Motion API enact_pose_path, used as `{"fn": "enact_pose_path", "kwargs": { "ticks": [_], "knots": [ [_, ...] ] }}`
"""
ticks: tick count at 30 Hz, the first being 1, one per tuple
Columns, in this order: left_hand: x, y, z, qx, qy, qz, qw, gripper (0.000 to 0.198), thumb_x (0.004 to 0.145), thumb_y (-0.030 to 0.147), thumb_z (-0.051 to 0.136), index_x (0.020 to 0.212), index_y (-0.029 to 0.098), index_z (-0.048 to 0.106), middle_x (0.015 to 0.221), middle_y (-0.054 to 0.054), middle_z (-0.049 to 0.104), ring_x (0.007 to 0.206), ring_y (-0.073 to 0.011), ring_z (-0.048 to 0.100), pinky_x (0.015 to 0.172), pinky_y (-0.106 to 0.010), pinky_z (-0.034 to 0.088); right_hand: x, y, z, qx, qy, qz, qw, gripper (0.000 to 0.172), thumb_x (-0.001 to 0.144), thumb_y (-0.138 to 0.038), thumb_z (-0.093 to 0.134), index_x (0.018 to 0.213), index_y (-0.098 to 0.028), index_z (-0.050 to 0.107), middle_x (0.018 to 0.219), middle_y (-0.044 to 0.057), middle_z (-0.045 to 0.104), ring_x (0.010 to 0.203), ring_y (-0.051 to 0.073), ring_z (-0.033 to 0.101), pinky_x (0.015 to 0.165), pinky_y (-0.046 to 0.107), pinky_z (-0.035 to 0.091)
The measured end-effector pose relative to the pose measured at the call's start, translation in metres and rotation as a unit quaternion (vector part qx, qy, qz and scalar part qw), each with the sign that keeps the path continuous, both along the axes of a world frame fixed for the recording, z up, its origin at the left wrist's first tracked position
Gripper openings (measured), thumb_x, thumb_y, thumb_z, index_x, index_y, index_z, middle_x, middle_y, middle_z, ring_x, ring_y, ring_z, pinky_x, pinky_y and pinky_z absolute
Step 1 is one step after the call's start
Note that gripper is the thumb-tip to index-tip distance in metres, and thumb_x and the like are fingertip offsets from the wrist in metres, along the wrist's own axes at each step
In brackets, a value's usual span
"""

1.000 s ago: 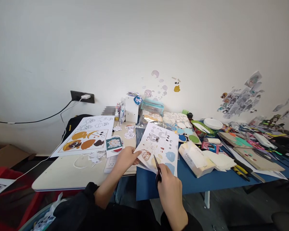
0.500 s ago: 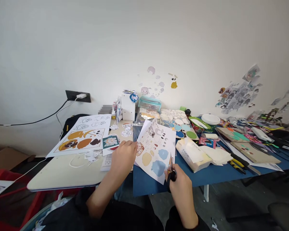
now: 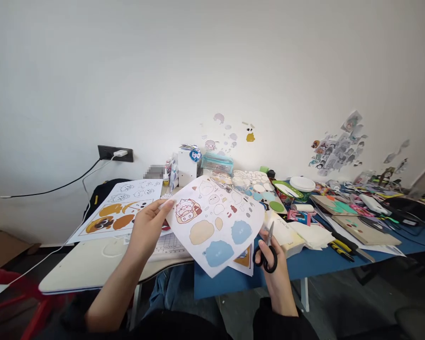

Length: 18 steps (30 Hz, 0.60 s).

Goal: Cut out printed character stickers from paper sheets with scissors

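Note:
My left hand (image 3: 150, 226) pinches the left edge of a printed sheet of paper (image 3: 184, 245), which is tilted and lifted over the table. Blue, tan and outlined cartoon shapes are printed on it. My right hand (image 3: 274, 264) grips black-handled scissors (image 3: 270, 257) by the loops, their blades pointing up at the sheet's right corner. Whether my right fingers also touch the paper is unclear. Beneath the raised sheet, another printed page (image 3: 246, 261) with an orange picture lies on the blue tabletop.
On the left is a white board (image 3: 81, 267) with a cartoon sheet (image 3: 118, 215). To the right lie a tissue pack (image 3: 286, 236), a yellow-black cutter (image 3: 342, 248), a green tray (image 3: 286, 189) and a white-lidded tub (image 3: 302, 184). A socket strip (image 3: 115, 153) is on the wall.
My left hand has moved left and raised the sheet off the table, turning it. My right hand has rolled palm upward with the scissors and shifted slightly right.

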<state>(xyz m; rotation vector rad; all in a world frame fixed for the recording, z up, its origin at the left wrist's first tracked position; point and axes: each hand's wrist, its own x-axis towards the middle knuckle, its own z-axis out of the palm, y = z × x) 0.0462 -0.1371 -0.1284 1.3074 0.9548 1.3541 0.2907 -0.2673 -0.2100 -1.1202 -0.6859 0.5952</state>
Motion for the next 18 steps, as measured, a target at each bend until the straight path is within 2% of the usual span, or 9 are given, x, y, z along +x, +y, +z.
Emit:
{"fn": "enact_pose_path", "kwargs": {
  "ticks": [2,4,7,9,11,13,16,18],
  "knots": [
    [-0.005,-0.002,-0.01,-0.011,-0.027,-0.018,0.999,0.031,0.068,0.046,0.071,0.082,0.019,0.068,0.062,0.001,0.068,0.059,-0.0162,0.061,0.057,-0.024,0.049,0.001,0.003,0.0,-0.021,-0.017,0.003,1.0,0.052,0.067,-0.053,0.073,0.104,-0.02,0.058,0.067,-0.002,0.059,0.043,0.011,0.05,0.042,0.024,0.04],
    [-0.009,-0.005,-0.015,-0.013,-0.049,-0.029,0.998,0.028,0.07,0.043,0.071,0.083,0.019,0.068,0.067,0.0,0.069,0.062,-0.0156,0.062,0.059,-0.024,0.05,0.006,0.005,-0.002,-0.046,-0.041,-0.015,0.998,0.053,0.067,-0.056,0.069,0.104,-0.021,0.055,0.071,-0.002,0.059,0.044,0.013,0.052,0.041,0.024,0.039],
    [-0.012,-0.01,-0.003,0.005,-0.076,-0.012,0.997,0.026,0.069,0.04,0.073,0.082,0.019,0.068,0.065,0.001,0.068,0.059,-0.0134,0.06,0.056,-0.021,0.048,0.02,0.01,-0.004,-0.12,-0.102,-0.044,0.987,0.047,0.064,-0.055,0.071,0.094,-0.021,0.056,0.075,0.0,0.063,0.044,0.016,0.056,0.036,0.024,0.034],
    [-0.009,-0.013,0.018,0.035,-0.07,0.0,0.997,0.025,0.065,0.038,0.076,0.08,0.019,0.068,0.062,0.002,0.067,0.055,-0.0125,0.059,0.051,-0.02,0.047,0.03,0.02,-0.004,-0.18,-0.156,-0.045,0.97,0.039,0.057,-0.046,0.079,0.077,-0.021,0.058,0.064,-0.003,0.061,0.037,0.014,0.051,0.036,0.024,0.033],
    [-0.002,-0.016,0.046,0.075,-0.04,-0.014,0.996,0.024,0.065,0.038,0.076,0.076,0.019,0.068,0.06,0.001,0.067,0.051,-0.0126,0.058,0.047,-0.02,0.045,0.035,0.034,-0.003,-0.233,-0.205,-0.033,0.95,0.034,0.052,-0.035,0.084,0.062,-0.02,0.055,0.052,-0.007,0.055,0.031,0.01,0.044,0.037,0.023,0.031],
    [0.006,-0.021,0.075,0.122,-0.009,-0.044,0.992,0.022,0.065,0.038,0.075,0.074,0.018,0.069,0.06,0.0,0.067,0.05,-0.0134,0.059,0.045,-0.02,0.044,0.035,0.049,0.0,-0.277,-0.236,-0.016,0.931,0.031,0.062,-0.031,0.081,0.06,-0.018,0.054,0.051,-0.008,0.051,0.033,0.007,0.042,0.039,0.022,0.033],
    [0.014,-0.031,0.113,0.177,0.019,-0.105,0.978,0.022,0.067,0.037,0.074,0.076,0.017,0.07,0.061,0.0,0.068,0.05,-0.0145,0.06,0.044,-0.021,0.045,0.031,0.061,0.005,-0.321,-0.25,0.008,0.913,0.024,0.086,-0.032,0.064,0.072,-0.014,0.057,0.059,-0.007,0.054,0.043,0.007,0.049,0.046,0.021,0.043],
    [0.012,-0.038,0.131,0.199,0.031,-0.135,0.97,0.021,0.07,0.035,0.073,0.076,0.015,0.07,0.062,0.0,0.069,0.051,-0.0141,0.061,0.046,-0.021,0.046,0.029,0.059,0.012,-0.317,-0.246,0.015,0.916,0.021,0.087,-0.031,0.062,0.076,-0.014,0.059,0.064,-0.005,0.058,0.05,0.009,0.054,0.051,0.023,0.047]
  ]
}}
